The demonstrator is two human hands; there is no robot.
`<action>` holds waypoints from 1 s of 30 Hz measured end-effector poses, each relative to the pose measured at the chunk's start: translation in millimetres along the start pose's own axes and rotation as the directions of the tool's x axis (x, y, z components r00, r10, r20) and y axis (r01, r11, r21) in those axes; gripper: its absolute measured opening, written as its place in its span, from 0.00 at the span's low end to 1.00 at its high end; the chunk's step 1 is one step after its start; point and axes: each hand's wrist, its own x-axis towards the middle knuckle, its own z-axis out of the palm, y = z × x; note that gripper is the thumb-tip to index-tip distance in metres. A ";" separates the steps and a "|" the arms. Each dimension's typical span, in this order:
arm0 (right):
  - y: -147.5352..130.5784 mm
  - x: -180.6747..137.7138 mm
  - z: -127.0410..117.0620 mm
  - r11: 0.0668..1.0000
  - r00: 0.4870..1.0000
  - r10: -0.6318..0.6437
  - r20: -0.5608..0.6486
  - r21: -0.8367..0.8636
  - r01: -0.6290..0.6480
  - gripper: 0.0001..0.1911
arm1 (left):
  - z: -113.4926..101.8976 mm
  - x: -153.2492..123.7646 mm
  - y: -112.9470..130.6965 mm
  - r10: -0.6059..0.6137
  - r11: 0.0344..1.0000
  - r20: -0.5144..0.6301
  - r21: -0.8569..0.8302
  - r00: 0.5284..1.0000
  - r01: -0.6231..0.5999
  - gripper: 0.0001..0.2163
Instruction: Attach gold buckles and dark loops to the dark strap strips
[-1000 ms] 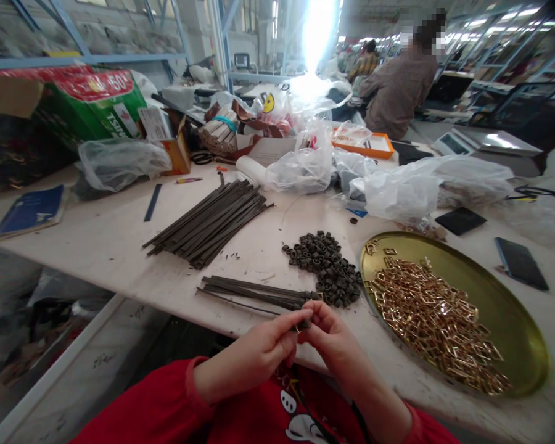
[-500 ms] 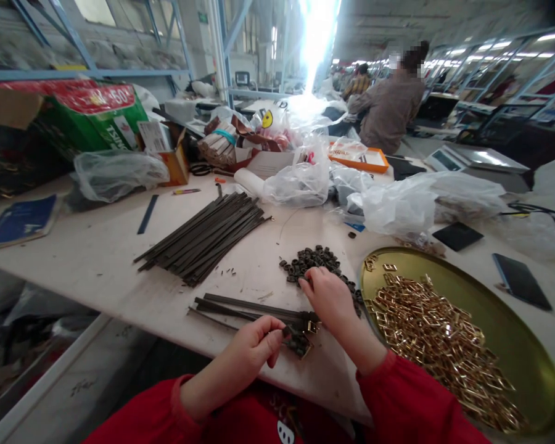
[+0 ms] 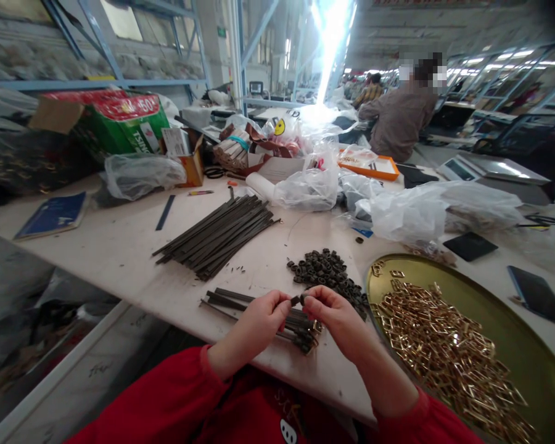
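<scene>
My left hand (image 3: 269,313) is closed in a pinch on a dark strap (image 3: 295,301), whose tip shows past the fingers. Touching or nearly touching that tip is a small dark loop (image 3: 304,298), pinched by my right hand (image 3: 329,306); whether the strap is inside it I cannot tell. Beneath both hands lie several dark straps (image 3: 231,298) with gold buckles (image 3: 315,327) at their right ends, partly hidden. A pile of small dark loops (image 3: 321,266) sits just beyond my right hand. Gold buckles (image 3: 444,333) are heaped on a round gold tray (image 3: 504,314) at the right.
A stack of dark straps (image 3: 217,234) lies farther back on the table (image 3: 134,259). Behind it are clear plastic bags (image 3: 309,188) and an orange box (image 3: 370,165). A blue booklet (image 3: 53,214) lies left, a phone (image 3: 539,295) right. A person (image 3: 402,114) sits in the background.
My right hand has come away from the loop pile with a small loop. My left hand has risen with the strap to meet it. The camera view has shifted slightly.
</scene>
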 end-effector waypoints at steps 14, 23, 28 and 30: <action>0.5 -33.1 20.1 0.971 0.974 -0.035 -0.223 0.223 0.086 0.13 | 4.9 -23.3 9.0 0.100 0.903 -0.019 0.422 0.995 -0.083 0.10; 9.9 -38.6 15.9 0.906 0.989 0.136 -0.062 0.413 -0.099 0.15 | 4.6 -24.6 5.8 0.105 0.878 0.058 0.464 0.993 -0.120 0.11; 15.1 -35.0 22.8 0.932 0.977 0.122 -0.172 0.358 -0.053 0.15 | 6.0 -19.6 -1.2 0.091 0.890 0.037 0.445 0.995 -0.098 0.11; 17.3 -34.0 24.5 0.938 0.978 0.129 -0.165 0.339 -0.066 0.15 | 6.9 -19.2 -3.0 0.081 0.891 0.035 0.446 0.996 -0.088 0.11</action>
